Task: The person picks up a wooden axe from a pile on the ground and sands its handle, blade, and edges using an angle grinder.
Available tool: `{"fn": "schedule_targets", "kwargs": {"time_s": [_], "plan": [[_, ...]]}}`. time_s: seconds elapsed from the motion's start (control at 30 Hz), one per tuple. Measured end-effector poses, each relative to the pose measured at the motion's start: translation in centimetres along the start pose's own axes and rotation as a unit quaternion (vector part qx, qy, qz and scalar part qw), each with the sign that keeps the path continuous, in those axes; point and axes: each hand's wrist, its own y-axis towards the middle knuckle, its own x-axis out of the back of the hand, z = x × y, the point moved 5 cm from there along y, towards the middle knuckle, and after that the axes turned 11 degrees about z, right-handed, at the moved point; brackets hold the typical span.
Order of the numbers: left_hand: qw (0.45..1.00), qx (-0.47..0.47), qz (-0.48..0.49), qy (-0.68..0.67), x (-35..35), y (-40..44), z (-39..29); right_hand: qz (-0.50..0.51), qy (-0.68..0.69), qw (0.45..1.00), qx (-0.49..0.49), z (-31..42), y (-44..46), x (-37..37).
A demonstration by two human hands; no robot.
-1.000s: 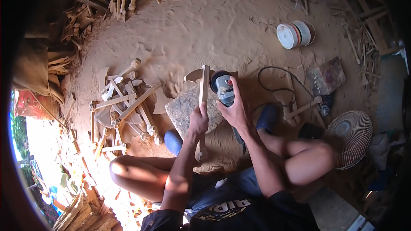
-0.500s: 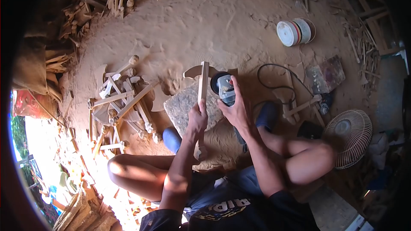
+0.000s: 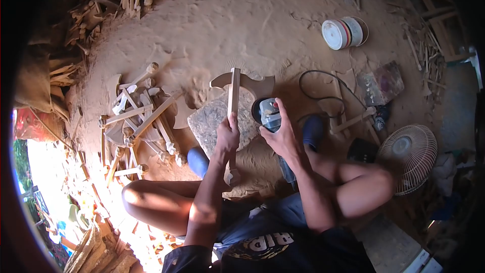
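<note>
My left hand [image 3: 228, 134] is closed round the shaft of a wooden axe-shaped piece [image 3: 234, 91], held upright over a stone block [image 3: 202, 121]. Its curved head spreads to both sides near the top, and a knobbed end shows below the hand. In my right hand [image 3: 284, 139] is an angle grinder [image 3: 270, 114], gripped by its body with one finger stretched along the top. The grinder's dark disc is to the right of the shaft, apart from it and just below the right part of the curved head.
Similar wooden pieces [image 3: 146, 116] lie heaped at the left. A white bucket [image 3: 335, 35] lies on its side at the upper right. A black cable [image 3: 316, 72] loops beside a stained board [image 3: 381, 84]. A round fan [image 3: 408, 157] stands near my right knee.
The grinder has moved down, away from the curved head, so more of the head's right part shows. The wooden piece has shifted slightly left and up in view. Both hands keep their holds.
</note>
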Motion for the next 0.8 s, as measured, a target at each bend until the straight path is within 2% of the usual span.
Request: {"fn": "schedule_targets", "kwargs": {"time_s": [0.07,0.1,0.13,0.23,0.3,0.4,0.43,0.5,0.53,0.57,0.63,0.8], "plan": [[1.000,-0.022,-0.002,0.010,0.2,0.0,0.0,-0.025,0.066,0.997,0.019,0.2,-0.1,0.6],[0.999,-0.029,-0.005,0.012,0.2,0.0,0.0,-0.031,0.030,0.999,-0.009,0.0,-0.1,1.4],[0.999,-0.036,-0.007,0.013,0.1,-0.1,-0.2,-0.052,0.038,0.998,0.003,0.1,0.2,2.0],[0.999,0.031,0.009,0.004,0.1,-0.1,0.3,-0.079,0.032,0.996,0.024,-0.1,1.3,3.2],[0.999,0.016,0.001,0.029,0.3,-0.4,-0.4,-0.107,0.050,0.991,0.067,0.3,1.5,3.3],[0.999,-0.024,-0.008,0.029,0.0,-0.1,0.1,-0.077,0.042,0.996,0.027,0.9,1.6,2.5],[0.999,-0.039,-0.010,0.023,0.0,0.1,0.2,-0.072,0.058,0.993,0.066,1.0,1.9,1.8],[0.999,-0.041,-0.015,0.017,-0.2,0.3,0.9,-0.048,0.063,0.994,0.081,0.7,2.4,0.5],[0.999,-0.041,-0.017,0.014,-0.2,0.3,0.9,-0.078,0.012,0.987,0.141,1.9,2.7,0.3],[0.999,-0.034,-0.012,0.012,-0.2,0.3,1.0,-0.040,-0.034,0.996,0.075,2.3,2.3,0.6],[1.000,-0.016,-0.002,0.008,-0.2,0.2,1.1,-0.063,-0.047,0.990,0.115,2.2,2.8,-0.2],[0.999,-0.027,-0.006,0.021,-0.1,0.0,0.5,-0.064,-0.042,0.988,0.133,1.7,3.2,-0.6]]}}
